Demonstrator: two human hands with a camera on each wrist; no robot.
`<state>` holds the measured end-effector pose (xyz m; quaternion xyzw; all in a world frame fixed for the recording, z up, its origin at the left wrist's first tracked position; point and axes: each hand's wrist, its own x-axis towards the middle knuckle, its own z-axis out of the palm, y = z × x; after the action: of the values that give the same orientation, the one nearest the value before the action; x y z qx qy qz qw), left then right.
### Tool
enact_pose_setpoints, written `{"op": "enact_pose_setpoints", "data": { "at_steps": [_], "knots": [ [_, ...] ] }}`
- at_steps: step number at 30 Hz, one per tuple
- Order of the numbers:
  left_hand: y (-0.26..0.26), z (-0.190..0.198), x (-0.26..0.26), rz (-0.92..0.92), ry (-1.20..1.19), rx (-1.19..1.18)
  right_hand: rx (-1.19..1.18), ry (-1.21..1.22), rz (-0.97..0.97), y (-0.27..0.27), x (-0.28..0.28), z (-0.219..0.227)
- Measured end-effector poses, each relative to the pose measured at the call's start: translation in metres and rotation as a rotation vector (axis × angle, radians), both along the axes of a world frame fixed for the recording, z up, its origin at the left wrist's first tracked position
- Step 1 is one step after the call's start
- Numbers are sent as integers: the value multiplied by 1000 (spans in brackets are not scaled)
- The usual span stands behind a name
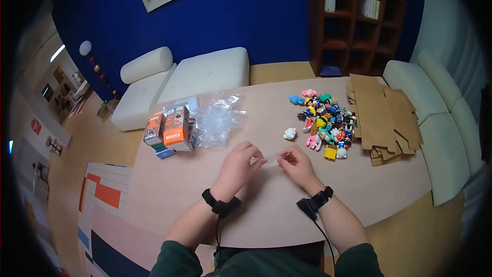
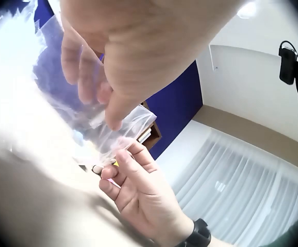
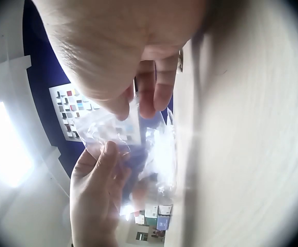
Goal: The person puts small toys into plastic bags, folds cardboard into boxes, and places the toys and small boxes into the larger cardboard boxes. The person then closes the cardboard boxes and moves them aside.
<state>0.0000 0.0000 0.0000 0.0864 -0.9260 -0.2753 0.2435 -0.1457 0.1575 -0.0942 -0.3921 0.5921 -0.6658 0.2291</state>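
Observation:
Over the middle of the table, a small clear plastic bag [image 2: 131, 128] is stretched between my two hands. My left hand [image 1: 238, 168] pinches one side of it between thumb and fingers. On the other side my right hand [image 1: 300, 168] pinches the bag's edge, thumb against fingertips. Through the film in the right wrist view, the bag [image 3: 100, 128] looks crinkled and flat, with nothing visible inside. Just beyond the right hand, a small white figurine [image 1: 290, 133] lies apart from a heap of colourful toy figurines [image 1: 322, 122].
On the left of the table [image 1: 189, 184] stand orange toy boxes [image 1: 177, 128] beside a pile of clear plastic bags [image 1: 220, 120]. Flattened brown cardboard [image 1: 382, 115] is stacked at the right edge. A white sofa [image 1: 210, 69] and a wooden shelf [image 1: 353, 25] stand behind.

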Motion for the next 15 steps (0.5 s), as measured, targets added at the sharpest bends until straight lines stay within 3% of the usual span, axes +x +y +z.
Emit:
{"op": "enact_pose_setpoints", "data": {
  "at_steps": [3,5,10,13,15],
  "knots": [
    [2,4,-2,4,-6,-81,19,-102,16,0,1,0],
    [2,5,-4,-3,12,-123,-39,79,-4,1,3,10],
    [9,6,-8,-54,61,-195,2,133,-108,7,15,29],
    [11,-3,-9,-21,19,-121,19,185,-171,7,9,24],
    [14,-5,-9,98,-121,51,29,170,-211,7,6,19]
  ]
}}
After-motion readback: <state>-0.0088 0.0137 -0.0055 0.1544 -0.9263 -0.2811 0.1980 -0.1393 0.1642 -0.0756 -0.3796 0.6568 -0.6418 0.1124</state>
